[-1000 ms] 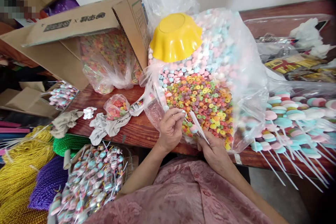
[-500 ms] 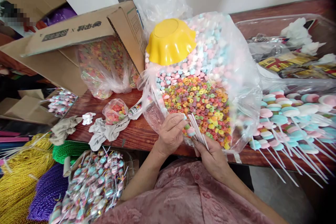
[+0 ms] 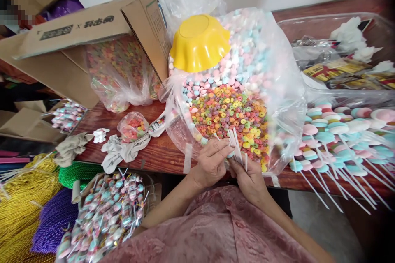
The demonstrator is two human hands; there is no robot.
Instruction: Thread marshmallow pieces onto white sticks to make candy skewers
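The right hand (image 3: pixel 250 181) clasps a bundle of thin white plastic sticks (image 3: pixel 236 148). Their long axis is nearly upright, tips fanning away over the near edge of the clear plastic bag of coloured ring candies (image 3: pixel 291 90). The left hand (image 3: pixel 211 164) pinches the bundle's side.

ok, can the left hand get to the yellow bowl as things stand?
Probably yes. The yellow bowl lies upturned atop the candy bag, straight beyond the left hand, with only loose candy rings between. That hand is at the white sticks the right hand holds, though.
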